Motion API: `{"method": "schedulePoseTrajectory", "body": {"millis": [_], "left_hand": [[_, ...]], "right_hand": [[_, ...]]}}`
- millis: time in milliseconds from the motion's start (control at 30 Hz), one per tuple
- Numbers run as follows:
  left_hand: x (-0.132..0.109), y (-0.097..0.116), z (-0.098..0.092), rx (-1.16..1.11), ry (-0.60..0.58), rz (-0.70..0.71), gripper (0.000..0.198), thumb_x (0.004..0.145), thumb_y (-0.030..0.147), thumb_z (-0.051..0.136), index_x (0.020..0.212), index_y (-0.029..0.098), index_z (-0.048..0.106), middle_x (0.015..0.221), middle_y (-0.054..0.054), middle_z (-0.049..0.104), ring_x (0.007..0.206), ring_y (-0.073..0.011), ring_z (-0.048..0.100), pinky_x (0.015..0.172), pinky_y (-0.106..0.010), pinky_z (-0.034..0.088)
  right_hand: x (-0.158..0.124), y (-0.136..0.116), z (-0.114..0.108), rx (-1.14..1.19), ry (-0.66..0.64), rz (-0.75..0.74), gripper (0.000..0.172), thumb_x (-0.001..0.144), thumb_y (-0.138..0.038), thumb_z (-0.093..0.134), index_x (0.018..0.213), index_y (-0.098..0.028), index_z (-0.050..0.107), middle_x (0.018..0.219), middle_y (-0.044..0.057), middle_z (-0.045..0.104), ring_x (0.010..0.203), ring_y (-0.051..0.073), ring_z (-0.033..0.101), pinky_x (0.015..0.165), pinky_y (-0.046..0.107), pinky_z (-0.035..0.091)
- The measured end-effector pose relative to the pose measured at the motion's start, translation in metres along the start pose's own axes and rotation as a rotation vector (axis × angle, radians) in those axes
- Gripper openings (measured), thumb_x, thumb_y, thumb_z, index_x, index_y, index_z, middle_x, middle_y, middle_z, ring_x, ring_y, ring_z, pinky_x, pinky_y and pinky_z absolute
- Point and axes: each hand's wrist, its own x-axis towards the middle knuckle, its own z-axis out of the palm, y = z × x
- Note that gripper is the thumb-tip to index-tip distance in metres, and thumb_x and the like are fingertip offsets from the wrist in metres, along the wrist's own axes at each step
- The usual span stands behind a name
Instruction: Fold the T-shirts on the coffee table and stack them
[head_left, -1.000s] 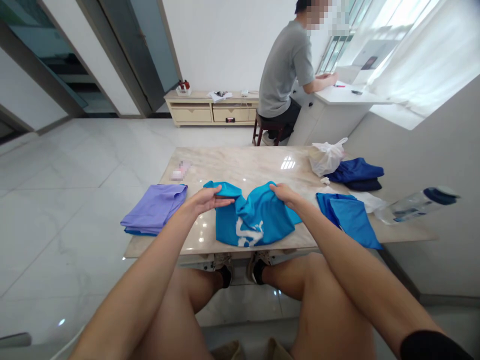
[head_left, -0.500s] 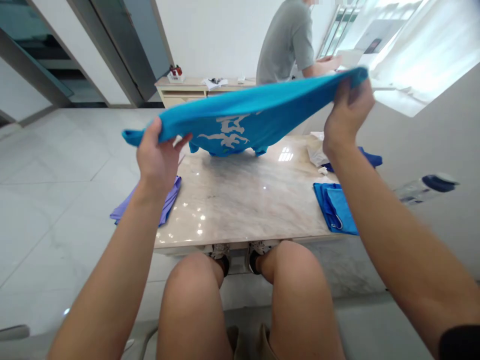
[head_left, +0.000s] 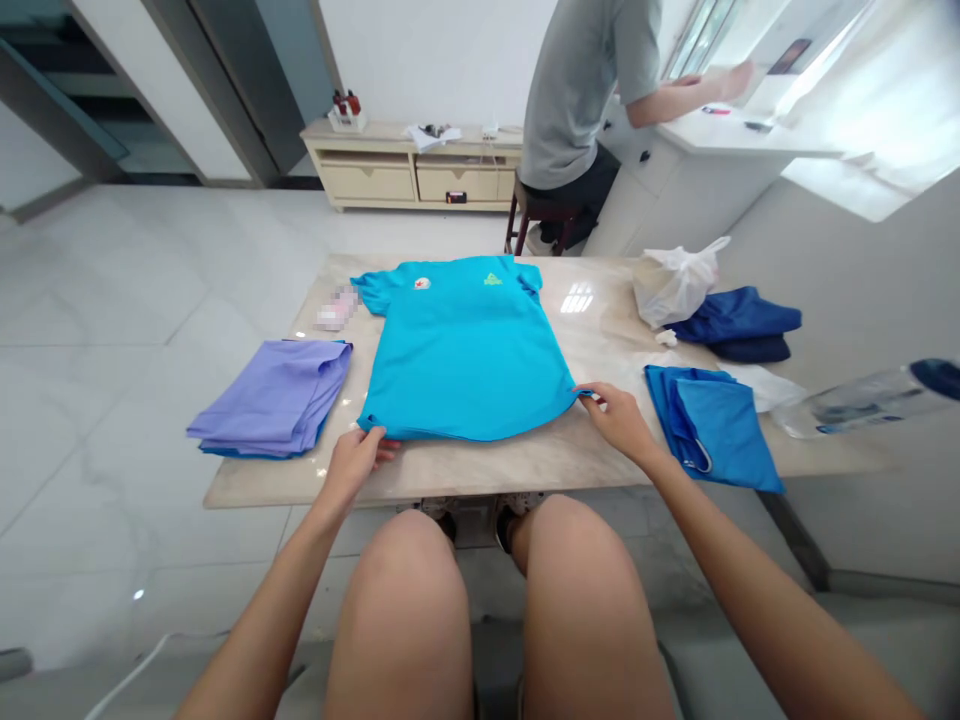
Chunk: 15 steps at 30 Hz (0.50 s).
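A turquoise T-shirt (head_left: pixel 465 350) lies spread flat on the marble table (head_left: pixel 517 465), its collar at the far side and its hem toward me. My left hand (head_left: pixel 358 462) pinches the shirt's near left hem corner. My right hand (head_left: pixel 616 418) pinches the near right hem corner. Both hands rest low on the table top, fingers closed on the cloth.
A folded lilac stack (head_left: pixel 274 398) lies at the left. Folded blue garments (head_left: pixel 709 425) are on the right, with a dark blue pile (head_left: pixel 739 322), a white plastic bag (head_left: pixel 671 285) and a lying water bottle (head_left: pixel 870 398). A person in a grey shirt (head_left: pixel 581 90) sits beyond at a white desk.
The shirt was bunched on the table, then lifted and stretched in the air between both hands, and now lies flat with my hands at its hem corners.
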Motion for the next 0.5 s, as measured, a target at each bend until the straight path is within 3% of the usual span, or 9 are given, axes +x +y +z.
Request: {"method": "schedulePoseTrajectory", "body": {"millis": [133,200,267,333,400,500], "left_hand": [[-0.043,-0.017,-0.017,0.184,-0.246,-0.054,0.046,0.070,0.065,0.069,0.073,0.019,0.075,0.084,-0.012,0.084,0.081,-0.0295,0.079,0.063,-0.031,0.049],[-0.065,-0.022,-0.032,0.350,-0.403,-0.041,0.050,0.072,0.070,0.071,0.070,0.020,0.075,0.079,-0.011,0.082,0.084,-0.0320,0.079,0.066,-0.033,0.051],[-0.080,-0.019,-0.046,0.560,-0.456,0.043,0.053,0.081,0.073,0.066,0.069,0.021,0.074,0.081,-0.012,0.082,0.086,-0.0340,0.079,0.068,-0.035,0.053],[-0.084,-0.010,-0.049,0.785,-0.352,0.204,0.053,0.094,0.068,0.056,0.077,0.021,0.076,0.089,-0.014,0.083,0.092,-0.0359,0.080,0.074,-0.038,0.056],[-0.077,0.003,-0.038,0.939,-0.177,0.404,0.050,0.105,0.055,0.045,0.101,0.019,0.080,0.108,-0.018,0.084,0.106,-0.0371,0.079,0.086,-0.042,0.058],[-0.056,0.015,-0.002,0.993,-0.036,0.643,0.055,0.111,0.037,0.035,0.147,0.013,0.068,0.155,-0.022,0.070,0.146,-0.0352,0.064,0.117,-0.047,0.052]], "right_hand": [[-0.031,-0.011,-0.023,-0.195,-0.272,0.001,0.040,0.102,-0.018,0.055,0.130,-0.020,0.082,0.134,0.012,0.083,0.123,0.032,0.079,0.111,0.044,0.058],[-0.048,-0.016,-0.045,-0.246,-0.493,0.019,0.037,0.101,-0.017,0.058,0.125,-0.019,0.085,0.130,0.012,0.084,0.121,0.032,0.079,0.109,0.040,0.058],[-0.060,-0.020,-0.065,-0.268,-0.635,0.047,0.033,0.099,-0.016,0.060,0.119,-0.017,0.086,0.123,0.013,0.086,0.115,0.031,0.081,0.103,0.035,0.060],[-0.063,-0.028,-0.078,-0.303,-0.590,0.048,0.035,0.101,-0.015,0.058,0.121,-0.017,0.086,0.124,0.013,0.086,0.117,0.030,0.080,0.103,0.034,0.058],[-0.059,-0.038,-0.075,-0.348,-0.461,0.032,0.041,0.104,-0.017,0.052,0.131,-0.016,0.083,0.131,0.014,0.084,0.124,0.031,0.078,0.107,0.036,0.057],[-0.046,-0.055,-0.038,-0.373,-0.364,0.004,0.053,0.108,-0.020,0.046,0.155,-0.014,0.069,0.153,0.017,0.073,0.141,0.032,0.070,0.117,0.040,0.053]]}}
